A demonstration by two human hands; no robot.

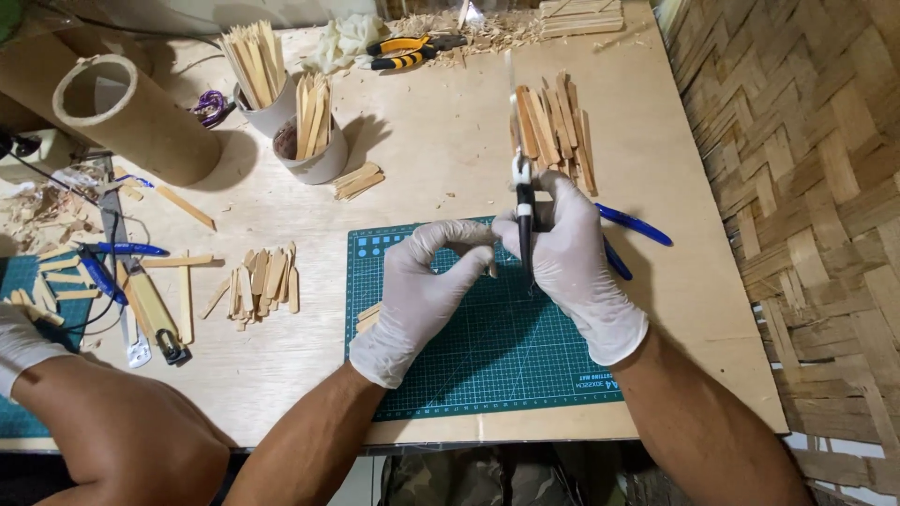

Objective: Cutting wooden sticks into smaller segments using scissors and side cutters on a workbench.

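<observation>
Two hands in white gloves work over a green cutting mat (pixel 487 365) on a wooden table (pixel 431 141). The right hand (pixel 572 262) is closed tight around a craft knife (pixel 523 201) with a dark handle. The thin blade of the knife points up, toward 12 o'clock. The left hand (pixel 422 290) sits just beside the right hand, at its 9 o'clock. Its finger and thumb pinch together next to the knife handle. Something small may be in that pinch, but it is too hidden to tell. The other fingers of the left hand are curled loosely.

Two small wooden sticks (pixel 368 317) lie on the left edge of the mat, at 9 o'clock from the left hand. A pile of darker wooden sticks (pixel 555 126) lies on the table at 12 o'clock from the right hand. Blue-handled pliers (pixel 630 230) poke out from behind the right hand at 3 o'clock.

Far off at 10 o'clock stand two round cups full of sticks (pixel 286 103). A big cardboard tube (pixel 131 117) lies on its side to the left of them. Yellow and black pliers (pixel 408 52) rest near the top of the table. A loose heap of pale sticks (pixel 258 286) lies at 9 o'clock from the mat, well apart from the hands.

Another person's arm (pixel 112 431) is at the bottom left corner, with a white glove (pixel 19 342) on its hand.
</observation>
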